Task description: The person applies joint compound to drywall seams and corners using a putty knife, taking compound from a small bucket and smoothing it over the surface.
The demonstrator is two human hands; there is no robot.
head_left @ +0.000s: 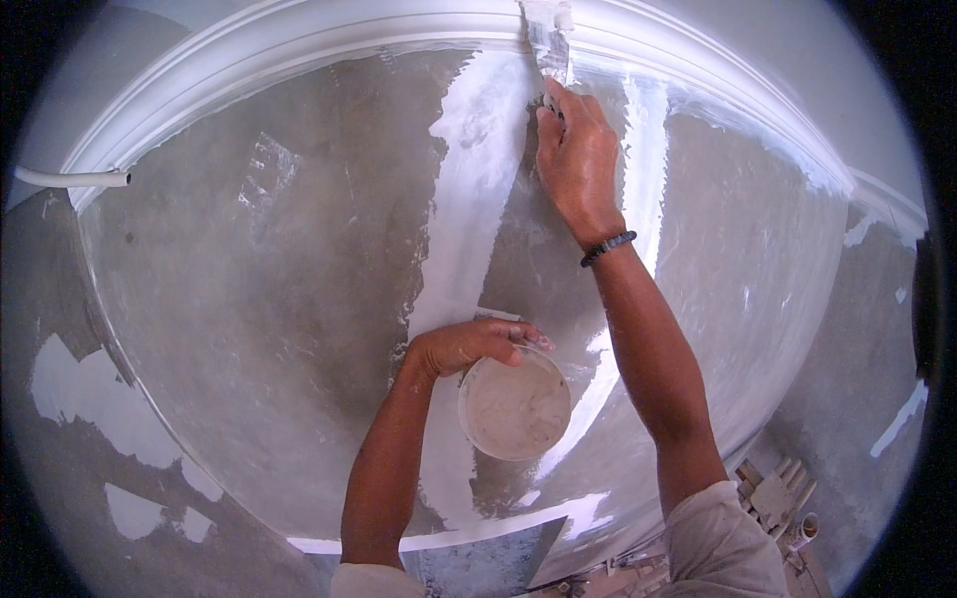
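Observation:
My right hand [578, 149] is raised high and closed round the handle of a putty knife [548, 45]. The knife's wide blade, smeared with white filler, lies over the white cornice [399, 22] where it meets the grey wall [319, 199]. Lower down, my left hand [474, 344] grips the rim of a round tub [466, 424], thumb over the edge and white smears on the fingers. Inside the tub is pale, creamy filler [518, 404]. A broad white filler band [464, 209] runs down the wall behind the tub, and a narrower white strip [646, 149] passes behind my right forearm.
From the left wall a white pipe end [75, 179] sticks out near the cornice. White patches [95, 399] mark the left side wall. Stacked wooden pieces [776, 493] and a small cylindrical container [801, 531] are at the lower right, beside my right sleeve.

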